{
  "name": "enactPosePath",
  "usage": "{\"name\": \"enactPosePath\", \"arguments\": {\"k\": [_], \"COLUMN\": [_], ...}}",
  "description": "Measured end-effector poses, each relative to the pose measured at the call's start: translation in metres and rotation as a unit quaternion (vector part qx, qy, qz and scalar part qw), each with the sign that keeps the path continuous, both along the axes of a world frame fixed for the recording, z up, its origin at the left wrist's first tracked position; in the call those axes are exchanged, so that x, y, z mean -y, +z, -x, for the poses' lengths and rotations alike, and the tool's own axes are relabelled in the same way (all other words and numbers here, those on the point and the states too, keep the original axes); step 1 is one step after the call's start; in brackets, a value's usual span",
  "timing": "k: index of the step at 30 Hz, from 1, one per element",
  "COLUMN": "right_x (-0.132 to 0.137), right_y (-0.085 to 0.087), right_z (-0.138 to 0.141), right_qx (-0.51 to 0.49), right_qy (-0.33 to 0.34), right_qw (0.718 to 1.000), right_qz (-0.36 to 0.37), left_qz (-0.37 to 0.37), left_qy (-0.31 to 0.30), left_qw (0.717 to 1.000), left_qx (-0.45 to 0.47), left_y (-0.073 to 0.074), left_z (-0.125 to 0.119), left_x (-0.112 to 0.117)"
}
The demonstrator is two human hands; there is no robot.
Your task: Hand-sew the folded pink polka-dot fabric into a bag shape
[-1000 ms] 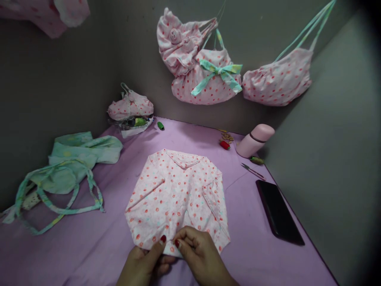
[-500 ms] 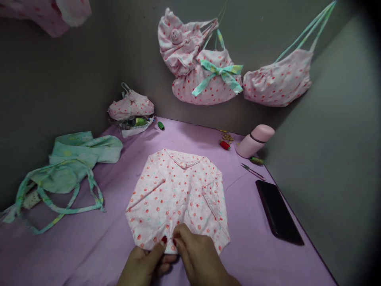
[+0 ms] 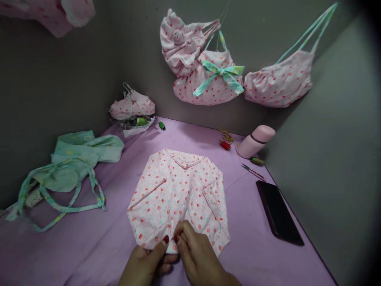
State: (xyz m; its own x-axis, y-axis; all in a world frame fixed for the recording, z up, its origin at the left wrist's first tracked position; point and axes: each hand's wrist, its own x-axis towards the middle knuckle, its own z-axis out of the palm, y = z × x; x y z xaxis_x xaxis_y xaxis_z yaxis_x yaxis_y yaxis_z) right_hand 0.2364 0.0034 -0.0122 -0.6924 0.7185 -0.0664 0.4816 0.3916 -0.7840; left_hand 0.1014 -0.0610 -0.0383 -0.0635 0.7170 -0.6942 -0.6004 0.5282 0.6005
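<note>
A pink floral piece of fabric (image 3: 178,194) lies spread on the purple cloth, its corners folded inward and stitch lines showing along the right and top folds. At its near edge, my left hand (image 3: 153,260) grips the fabric, thumb on top and fingers underneath. My right hand (image 3: 198,254) is closed in a pinch just beside the left thumb, against the same edge. Whatever sits between its fingertips is too small to make out. A thin thread (image 3: 235,182) trails on the cloth right of the fabric.
Right of the fabric lie thread snips (image 3: 253,171), a black phone (image 3: 278,212), a pink flask (image 3: 256,142) and a red thread spool (image 3: 225,145). Green fabric with straps (image 3: 74,159) is at left. Pink fabric bags (image 3: 208,87) hang against the grey wall (image 3: 133,47).
The right hand's index finger has shifted slightly up and its thumb a little right. The left hand keeps its grip on the fabric. The whole view has drifted slightly.
</note>
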Motion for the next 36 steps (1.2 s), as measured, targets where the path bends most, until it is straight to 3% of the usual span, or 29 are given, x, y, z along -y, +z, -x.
{"name": "enactPosePath", "arguments": {"k": [5,12,19,22,24,26,29,31,33,36], "right_x": [-0.002,-0.010,-0.006,0.000,0.003,0.003,-0.003,-0.009,-0.014,-0.017], "right_y": [0.008,0.018,0.009,0.005,0.003,0.002,0.006,0.009,0.013,0.014], "right_z": [0.005,0.019,0.021,0.019,0.017,0.016,0.014,0.012,0.009,0.006], "right_qx": [0.075,0.215,0.193,0.080,-0.047,-0.170,-0.295,-0.354,-0.395,-0.409], "right_qy": [0.050,0.119,0.121,0.076,0.032,-0.027,-0.127,-0.203,-0.274,-0.310], "right_qw": [0.995,0.961,0.956,0.974,0.991,0.984,0.906,0.858,0.821,0.806], "right_qz": [-0.030,-0.129,-0.187,-0.199,-0.117,0.054,0.274,0.314,0.307,0.294], "left_qz": [-0.012,-0.010,-0.015,-0.014,-0.017,-0.022,-0.005,0.015,0.024,0.029], "left_qy": [-0.012,-0.015,-0.022,-0.006,0.000,0.003,0.011,0.016,0.017,0.021], "left_qw": [1.000,0.999,0.998,0.999,0.999,0.999,0.999,0.998,0.997,0.997], "left_qx": [0.008,-0.040,-0.053,-0.052,-0.045,-0.039,-0.048,-0.061,-0.067,-0.066], "left_y": [0.000,-0.001,0.017,0.022,0.021,0.018,0.015,0.016,0.017,0.016], "left_z": [-0.001,-0.003,-0.004,-0.005,-0.005,-0.005,-0.004,-0.004,-0.003,-0.003], "left_x": [-0.001,-0.002,-0.005,-0.007,-0.007,-0.006,-0.005,-0.004,-0.004,-0.004]}}
